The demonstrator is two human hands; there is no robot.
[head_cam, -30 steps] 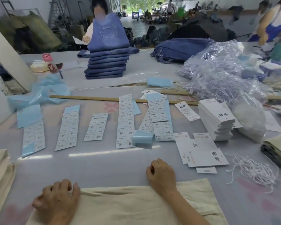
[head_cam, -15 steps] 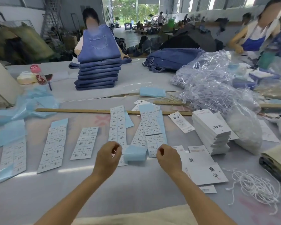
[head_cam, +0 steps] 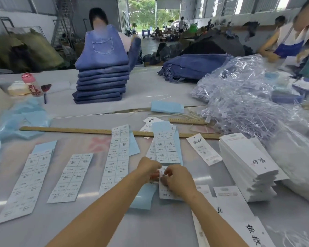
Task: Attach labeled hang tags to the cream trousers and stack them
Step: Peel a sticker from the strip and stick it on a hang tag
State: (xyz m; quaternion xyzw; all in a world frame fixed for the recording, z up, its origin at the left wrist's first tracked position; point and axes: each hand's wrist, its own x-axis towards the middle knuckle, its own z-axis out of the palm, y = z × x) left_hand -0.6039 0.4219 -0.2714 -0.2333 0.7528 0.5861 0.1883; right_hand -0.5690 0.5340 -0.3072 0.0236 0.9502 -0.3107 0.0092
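Observation:
Both my hands meet over a sticker sheet with a blue backing in the middle of the table. My left hand and my right hand pinch a small white label at the sheet's top edge. Several more white label sheets lie in rows to the left. A stack of white hang tags stands to the right, and loose hang tags lie near my right arm. The cream trousers are out of view.
A long wooden ruler crosses the table beyond the sheets. A pile of clear plastic bags fills the right. A stack of folded jeans stands at the back, with a person behind it. Blue backing paper lies at left.
My hands left the cream trousers at the near edge, reached forward to the label sheets and now come together on one label. The view tilted up, so the trousers dropped out of sight.

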